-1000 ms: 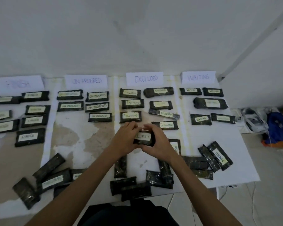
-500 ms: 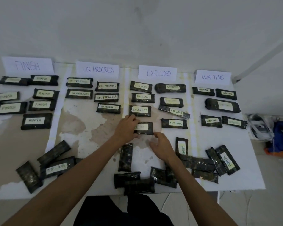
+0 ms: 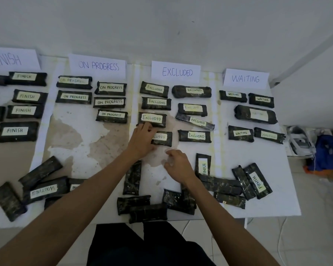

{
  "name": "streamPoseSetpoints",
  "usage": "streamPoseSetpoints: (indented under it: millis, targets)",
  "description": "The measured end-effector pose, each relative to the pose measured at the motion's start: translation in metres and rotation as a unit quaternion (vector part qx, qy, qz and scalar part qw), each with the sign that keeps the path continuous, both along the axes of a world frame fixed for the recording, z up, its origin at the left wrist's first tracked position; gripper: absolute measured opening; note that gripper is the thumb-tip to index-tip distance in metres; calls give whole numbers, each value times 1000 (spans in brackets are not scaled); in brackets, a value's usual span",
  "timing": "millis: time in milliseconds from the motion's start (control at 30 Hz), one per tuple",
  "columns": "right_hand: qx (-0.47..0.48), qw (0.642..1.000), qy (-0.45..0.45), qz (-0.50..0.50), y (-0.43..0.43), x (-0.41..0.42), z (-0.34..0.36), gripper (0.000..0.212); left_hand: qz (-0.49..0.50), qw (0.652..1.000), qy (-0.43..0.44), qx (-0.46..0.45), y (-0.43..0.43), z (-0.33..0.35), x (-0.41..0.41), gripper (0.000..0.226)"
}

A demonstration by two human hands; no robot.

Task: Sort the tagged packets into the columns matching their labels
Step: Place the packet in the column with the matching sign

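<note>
Along the frame's bottom edge many unsorted packets (image 3: pixel 142 213) lie scattered, so plenty is left. At centre the right hand (image 3: pixel 178 167) hangs loose and empty; the left hand (image 3: pixel 141 140) rests on an EXCLUDED packet (image 3: pixel 163 138) lying in its column. Farther up, sorted packets (image 3: pixel 156 102) line four signed columns.

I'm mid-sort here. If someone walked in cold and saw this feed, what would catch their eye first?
Four white signs stand along the wall, from the FINISH sign to the WAITING sign, with sorted packets in rows beneath them. At centre, the left hand rests on the left end of an EXCLUDED packet, and the right hand hovers empty beside it. Unsorted packets lie jumbled along the near edge.
</note>
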State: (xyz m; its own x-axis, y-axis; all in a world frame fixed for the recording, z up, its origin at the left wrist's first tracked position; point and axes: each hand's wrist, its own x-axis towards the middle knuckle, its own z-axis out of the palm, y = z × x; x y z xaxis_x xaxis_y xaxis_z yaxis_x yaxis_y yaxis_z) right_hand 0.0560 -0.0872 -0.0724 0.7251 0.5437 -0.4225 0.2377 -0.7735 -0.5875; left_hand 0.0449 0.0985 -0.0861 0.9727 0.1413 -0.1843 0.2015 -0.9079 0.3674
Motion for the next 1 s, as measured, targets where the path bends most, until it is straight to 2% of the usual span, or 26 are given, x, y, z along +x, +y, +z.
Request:
streamPoseSetpoints:
  millis: [67,133,267,333,400,467,533,567,633,700,800,1000]
  targets:
    - [-3,1000,4,14,3,2,4,42,45,998,-35,-4,-5,6,-15,49]
    - [-3,1000,11,26,7,1,8,43,115,993,-21,11,-14,13,-39,41]
    - [-3,998,30,47,16,-6,14,44,249,952,177,6,-35,19,-89,72]
    - [-2,997,41,60,21,-12,15,43,263,939,219,-15,-43,18,-105,77]
    - [-5,997,49,66,24,-18,16,43,258,942,211,-22,-49,17,-109,72]
    - [-2,996,50,72,26,-24,16,43,261,949,167,-53,-46,18,-108,64]
    - [12,996,52,68,28,-27,17,42,274,941,92,-176,-36,22,-103,55]
    - [22,996,54,61,29,-28,19,41,290,921,68,-252,-30,27,-101,54]
    - [50,996,63,38,31,-29,26,39,337,855,56,-389,-20,40,-99,56]
    - [82,993,88,1,33,-29,35,36,371,792,51,-482,-13,48,-100,57]
    - [120,982,137,-55,38,-32,47,29,389,760,32,-520,-6,53,-103,51]
    - [143,959,224,-96,59,-45,58,25,451,658,-11,-603,0,60,-106,41]
